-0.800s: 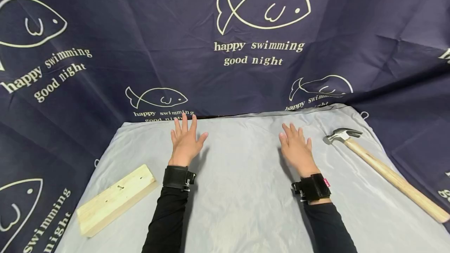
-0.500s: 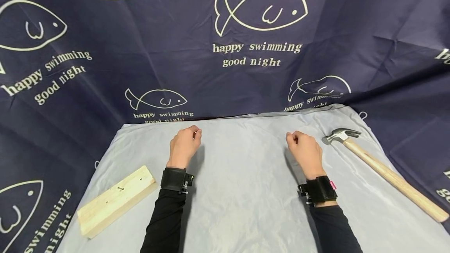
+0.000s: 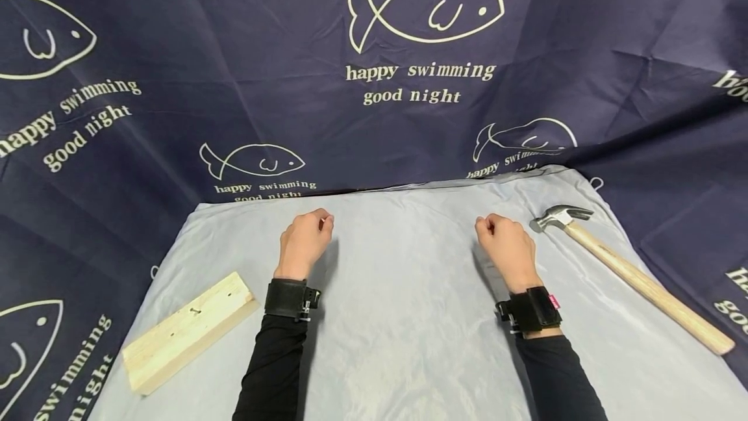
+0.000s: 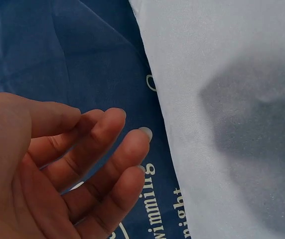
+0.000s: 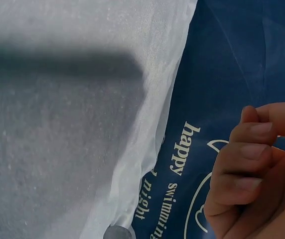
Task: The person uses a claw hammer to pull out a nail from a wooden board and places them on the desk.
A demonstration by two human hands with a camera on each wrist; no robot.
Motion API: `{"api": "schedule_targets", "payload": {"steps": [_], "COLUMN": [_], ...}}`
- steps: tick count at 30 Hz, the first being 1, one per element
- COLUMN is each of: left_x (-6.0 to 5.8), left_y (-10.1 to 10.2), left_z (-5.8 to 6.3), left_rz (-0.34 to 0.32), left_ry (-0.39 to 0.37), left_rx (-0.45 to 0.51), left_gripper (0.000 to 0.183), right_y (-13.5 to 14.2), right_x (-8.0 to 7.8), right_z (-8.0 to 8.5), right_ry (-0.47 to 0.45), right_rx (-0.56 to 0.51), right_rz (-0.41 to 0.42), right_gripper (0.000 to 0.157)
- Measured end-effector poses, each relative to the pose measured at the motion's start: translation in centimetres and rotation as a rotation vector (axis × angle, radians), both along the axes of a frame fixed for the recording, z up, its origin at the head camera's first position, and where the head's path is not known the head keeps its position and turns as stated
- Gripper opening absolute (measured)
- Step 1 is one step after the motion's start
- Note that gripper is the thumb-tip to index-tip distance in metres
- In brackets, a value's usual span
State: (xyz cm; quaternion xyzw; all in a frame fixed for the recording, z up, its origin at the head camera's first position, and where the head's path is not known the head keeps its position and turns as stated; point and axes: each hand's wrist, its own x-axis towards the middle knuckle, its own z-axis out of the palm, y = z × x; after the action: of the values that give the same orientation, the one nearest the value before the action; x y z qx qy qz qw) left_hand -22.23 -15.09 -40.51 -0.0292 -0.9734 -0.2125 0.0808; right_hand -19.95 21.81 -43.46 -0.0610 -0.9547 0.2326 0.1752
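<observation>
Both hands are held over the far half of the covered table, fingers curled in and holding nothing. My left hand [image 3: 304,242] is up and to the right of a pale wood block [image 3: 189,333] that has a bent-looking nail [image 3: 195,310] in its top. In the left wrist view, the left hand's fingers [image 4: 125,149] bend toward the thumb with an empty palm. My right hand [image 3: 507,249] is nearest to a claw hammer [image 3: 637,275], lying just to its right, metal head away from me. In the right wrist view, the right hand's fingers [image 5: 242,164] fold into the palm.
A light grey cloth [image 3: 397,317] covers the table and carries the block and hammer. Dark blue fabric [image 3: 421,135] with fish drawings and lettering hangs behind and at both sides. Each wrist wears a black strap [image 3: 286,297] with a small device.
Both hands had their fingers spread out at first, then curled them in and stayed so. The head view has shifted slightly. Block and hammer lie where they were.
</observation>
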Motion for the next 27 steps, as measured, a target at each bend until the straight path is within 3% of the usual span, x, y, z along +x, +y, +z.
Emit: {"api": "schedule_targets", "payload": {"steps": [6, 11, 20, 27], "left_x": [0.3, 0.9, 2.5, 4.3], "left_y": [-0.5, -2.2, -8.3, -13.3], "left_z": [0.2, 0.9, 1.5, 1.5], "left_rz": [-0.009, -0.016, 0.054, 0.094], "left_ry": [-0.008, -0.003, 0.043, 0.033], "left_rx": [0.002, 0.007, -0.012, 0.011], "left_gripper": [0.029, 0.028, 0.03, 0.036], "right_y": [0.4, 1.8, 5.6, 9.6], "right_x": [0.1, 0.5, 1.5, 3.1], "right_z": [0.4, 0.7, 0.9, 0.7], "right_ry": [0.008, 0.003, -0.041, -0.063], "right_rx": [0.013, 0.033, 0.056, 0.063], "right_rz": [0.012, 0.006, -0.012, -0.044], "right_gripper": [0.043, 0.044, 0.048, 0.044]}}
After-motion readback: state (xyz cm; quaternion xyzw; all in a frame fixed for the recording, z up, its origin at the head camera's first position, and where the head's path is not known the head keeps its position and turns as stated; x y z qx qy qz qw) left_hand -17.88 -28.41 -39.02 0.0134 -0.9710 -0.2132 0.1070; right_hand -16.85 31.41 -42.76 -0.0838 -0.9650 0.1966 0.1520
